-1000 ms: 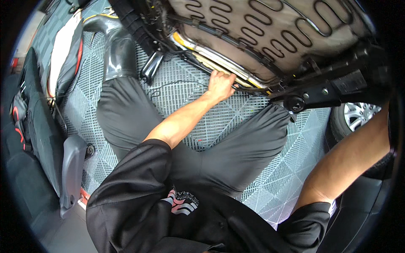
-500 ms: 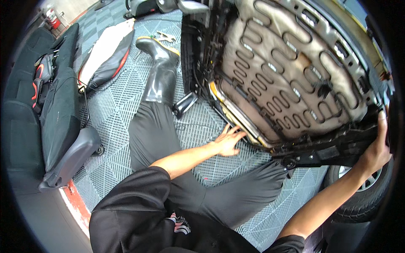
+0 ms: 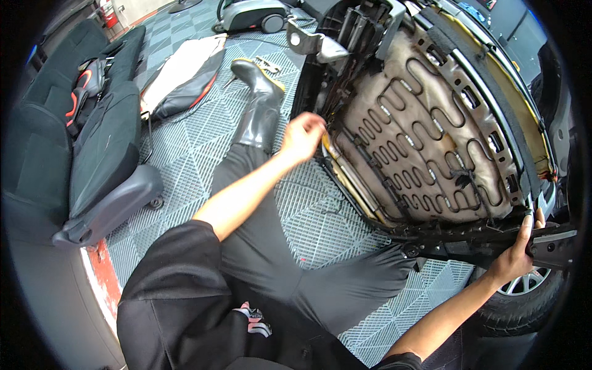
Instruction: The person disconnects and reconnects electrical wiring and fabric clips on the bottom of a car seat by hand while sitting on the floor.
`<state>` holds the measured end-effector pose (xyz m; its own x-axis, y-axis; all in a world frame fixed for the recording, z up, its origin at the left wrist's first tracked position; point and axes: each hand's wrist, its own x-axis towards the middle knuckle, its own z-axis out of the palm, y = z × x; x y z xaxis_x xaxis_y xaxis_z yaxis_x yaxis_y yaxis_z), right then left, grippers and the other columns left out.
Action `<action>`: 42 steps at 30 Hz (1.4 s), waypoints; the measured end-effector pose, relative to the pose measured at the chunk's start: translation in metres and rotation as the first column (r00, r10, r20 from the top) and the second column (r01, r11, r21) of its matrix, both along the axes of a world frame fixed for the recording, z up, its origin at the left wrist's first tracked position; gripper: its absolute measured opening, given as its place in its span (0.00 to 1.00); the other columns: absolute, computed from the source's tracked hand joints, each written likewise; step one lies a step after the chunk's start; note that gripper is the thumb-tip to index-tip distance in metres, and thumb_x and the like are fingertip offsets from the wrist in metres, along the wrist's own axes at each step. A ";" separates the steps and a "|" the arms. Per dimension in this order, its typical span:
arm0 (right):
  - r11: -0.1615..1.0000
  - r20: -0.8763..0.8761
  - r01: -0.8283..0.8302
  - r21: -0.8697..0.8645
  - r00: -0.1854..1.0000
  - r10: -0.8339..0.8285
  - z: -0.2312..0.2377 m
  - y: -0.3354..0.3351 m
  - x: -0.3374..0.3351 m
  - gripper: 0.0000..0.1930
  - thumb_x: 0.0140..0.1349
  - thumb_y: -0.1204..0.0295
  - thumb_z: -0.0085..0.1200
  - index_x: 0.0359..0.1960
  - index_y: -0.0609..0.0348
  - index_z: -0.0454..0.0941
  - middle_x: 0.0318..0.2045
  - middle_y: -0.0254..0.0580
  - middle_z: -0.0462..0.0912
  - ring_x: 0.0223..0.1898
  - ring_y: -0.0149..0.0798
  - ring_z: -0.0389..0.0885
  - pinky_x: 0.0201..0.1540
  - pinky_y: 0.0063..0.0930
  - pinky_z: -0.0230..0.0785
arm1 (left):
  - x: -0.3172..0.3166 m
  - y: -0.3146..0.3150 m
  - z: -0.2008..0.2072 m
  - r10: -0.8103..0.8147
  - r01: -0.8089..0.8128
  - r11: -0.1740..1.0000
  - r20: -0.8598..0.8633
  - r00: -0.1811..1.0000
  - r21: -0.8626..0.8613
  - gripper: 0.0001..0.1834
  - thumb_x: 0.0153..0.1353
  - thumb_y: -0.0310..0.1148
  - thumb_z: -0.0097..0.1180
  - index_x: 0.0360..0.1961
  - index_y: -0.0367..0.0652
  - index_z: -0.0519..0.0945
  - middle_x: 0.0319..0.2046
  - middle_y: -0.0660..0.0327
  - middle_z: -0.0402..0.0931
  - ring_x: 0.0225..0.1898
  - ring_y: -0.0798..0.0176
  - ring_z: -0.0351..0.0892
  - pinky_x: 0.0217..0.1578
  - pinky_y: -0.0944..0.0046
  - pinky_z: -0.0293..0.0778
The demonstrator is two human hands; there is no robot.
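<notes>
A car seat [image 3: 413, 139] is tipped up in front of me, its underside toward me with wire springs over pale padding. My right hand [image 3: 517, 256] grips the black lower right edge of its frame, fingers wrapped round it. Beside the frame's left side is my left hand [image 3: 302, 137], raised, its fingers curled together and slightly blurred. Whether anything is in those fingers is hidden. Just right of it runs a yellowish trim edge [image 3: 345, 179] along the seat's bottom. A bare metal bracket [image 3: 317, 44] sticks out at the frame's upper left.
My booted leg [image 3: 256, 117] stretches along the grey grid floor [image 3: 308, 209]. Another dark car seat [image 3: 102, 123] stands at left. A white and black seat cover [image 3: 182, 80] lies behind it. At the far side is a vacuum cleaner [image 3: 253, 15]; a wheel [image 3: 524, 302] is at right.
My left hand has moved up and away from the seat's lower trim, its spread fingers now curled. The seat has swung slightly; my right hand still grips its edge. The view has shifted.
</notes>
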<state>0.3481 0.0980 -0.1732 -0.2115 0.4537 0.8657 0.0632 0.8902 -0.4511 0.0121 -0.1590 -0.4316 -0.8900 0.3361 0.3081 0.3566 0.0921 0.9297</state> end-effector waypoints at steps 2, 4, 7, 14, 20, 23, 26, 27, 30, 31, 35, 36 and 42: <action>0.997 0.082 0.031 0.066 0.996 -0.036 0.001 0.004 0.003 0.16 0.64 0.75 0.58 0.47 0.79 0.77 0.51 0.47 0.81 0.48 0.36 0.78 0.58 0.28 0.64 | -0.027 -0.025 -0.003 0.069 -0.089 0.990 0.174 0.982 0.106 0.10 0.65 0.28 0.55 0.44 0.36 0.80 0.34 0.59 0.84 0.32 0.69 0.80 0.35 0.69 0.76; 0.994 0.103 0.014 0.106 0.994 -0.025 -0.006 0.016 0.003 0.14 0.66 0.76 0.57 0.50 0.74 0.78 0.52 0.46 0.82 0.50 0.36 0.79 0.59 0.27 0.63 | -0.043 -0.050 -0.015 0.086 -0.102 0.994 0.332 0.939 0.031 0.13 0.67 0.30 0.52 0.49 0.37 0.80 0.40 0.59 0.84 0.34 0.69 0.80 0.35 0.69 0.76; 0.737 0.251 0.117 0.665 0.895 -0.368 -0.003 0.038 0.024 0.18 0.66 0.81 0.50 0.55 0.54 0.81 0.55 0.49 0.81 0.53 0.41 0.80 0.59 0.28 0.65 | -0.040 -0.044 -0.022 -0.029 0.078 0.996 0.625 0.780 -0.052 0.22 0.67 0.37 0.53 0.59 0.40 0.75 0.50 0.57 0.80 0.41 0.66 0.79 0.36 0.65 0.76; 0.759 0.183 0.167 0.630 0.917 -0.354 -0.004 0.033 0.011 0.15 0.63 0.79 0.56 0.50 0.51 0.85 0.49 0.44 0.84 0.48 0.38 0.83 0.55 0.28 0.70 | -0.037 0.009 -0.041 0.386 -0.262 0.838 0.181 0.905 -0.480 0.18 0.57 0.41 0.58 0.43 0.41 0.86 0.44 0.46 0.83 0.50 0.46 0.82 0.53 0.54 0.75; 0.939 0.070 0.103 0.329 0.989 -0.133 -0.009 0.021 -0.001 0.11 0.64 0.72 0.61 0.47 0.49 0.87 0.44 0.43 0.87 0.43 0.33 0.85 0.51 0.25 0.73 | -0.046 -0.013 -0.017 -0.169 -0.214 0.883 0.710 0.684 0.417 0.11 0.61 0.35 0.46 0.24 0.46 0.74 0.17 0.62 0.70 0.21 0.64 0.71 0.27 0.61 0.68; 0.893 0.135 0.140 0.428 0.967 -0.216 -0.010 0.027 0.014 0.10 0.64 0.71 0.61 0.46 0.48 0.87 0.45 0.42 0.87 0.43 0.32 0.85 0.49 0.25 0.75 | -0.029 -0.035 0.030 -0.630 -0.086 0.644 0.591 0.504 0.760 0.20 0.68 0.39 0.47 0.18 0.53 0.59 0.14 0.70 0.50 0.14 0.73 0.49 0.19 0.66 0.51; 0.876 0.122 0.142 0.460 0.968 -0.221 -0.009 0.029 0.013 0.10 0.64 0.73 0.60 0.46 0.48 0.87 0.45 0.41 0.87 0.44 0.32 0.86 0.50 0.26 0.76 | -0.007 -0.056 0.069 -0.064 0.014 0.981 0.251 0.966 0.193 0.17 0.71 0.40 0.52 0.24 0.45 0.72 0.17 0.70 0.63 0.18 0.73 0.59 0.22 0.68 0.59; 0.882 0.118 0.141 0.450 0.969 -0.215 -0.008 0.028 0.012 0.10 0.65 0.73 0.59 0.46 0.48 0.87 0.45 0.41 0.87 0.44 0.32 0.86 0.50 0.27 0.76 | -0.006 -0.063 0.073 0.124 -0.128 0.991 -0.114 0.986 -0.028 0.14 0.70 0.38 0.53 0.30 0.40 0.78 0.18 0.68 0.69 0.19 0.72 0.64 0.23 0.69 0.63; 0.904 0.133 0.151 0.401 0.966 -0.221 -0.008 0.021 0.009 0.10 0.67 0.75 0.57 0.47 0.53 0.87 0.47 0.43 0.86 0.46 0.32 0.85 0.54 0.29 0.74 | -0.009 -0.067 0.101 0.104 -0.037 0.985 -0.405 0.908 0.169 0.12 0.72 0.30 0.49 0.37 0.34 0.82 0.30 0.61 0.78 0.38 0.68 0.76 0.41 0.71 0.68; 0.864 0.158 0.150 0.480 0.954 -0.253 -0.007 0.026 0.014 0.10 0.67 0.75 0.57 0.47 0.52 0.87 0.47 0.43 0.86 0.47 0.32 0.85 0.54 0.28 0.74 | -0.003 -0.057 0.109 0.031 0.046 0.982 -0.402 0.915 0.181 0.13 0.72 0.30 0.47 0.38 0.34 0.82 0.30 0.60 0.79 0.40 0.67 0.77 0.43 0.71 0.68; 0.931 0.063 0.141 0.337 0.983 -0.172 -0.010 0.022 0.002 0.09 0.64 0.73 0.61 0.45 0.54 0.87 0.43 0.41 0.87 0.43 0.30 0.85 0.50 0.25 0.75 | 0.007 -0.015 0.112 -0.236 0.263 0.715 -0.131 0.963 0.647 0.26 0.76 0.35 0.34 0.15 0.48 0.58 0.15 0.63 0.60 0.19 0.64 0.59 0.39 0.56 0.69; 0.935 0.045 0.125 0.332 0.988 -0.148 -0.008 0.025 0.002 0.10 0.62 0.70 0.63 0.44 0.56 0.87 0.40 0.41 0.88 0.40 0.29 0.86 0.47 0.22 0.76 | 0.013 -0.010 0.110 -0.236 0.212 0.697 -0.060 0.970 0.685 0.26 0.76 0.37 0.35 0.15 0.49 0.56 0.14 0.65 0.54 0.19 0.66 0.55 0.37 0.58 0.68; 0.963 0.006 0.098 0.251 0.995 -0.103 -0.011 0.016 -0.001 0.10 0.62 0.69 0.65 0.42 0.58 0.87 0.36 0.39 0.89 0.35 0.28 0.86 0.41 0.19 0.77 | 0.057 -0.006 0.116 -0.224 0.251 0.776 -0.120 0.967 0.579 0.24 0.77 0.36 0.35 0.17 0.48 0.58 0.14 0.66 0.54 0.19 0.69 0.52 0.34 0.64 0.66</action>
<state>0.3468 0.1141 -0.1842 -0.1931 0.2430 0.9506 0.1645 0.9632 -0.2128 0.0689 -0.1646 -0.3161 -0.7879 0.2778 0.5496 0.3340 -0.5571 0.7603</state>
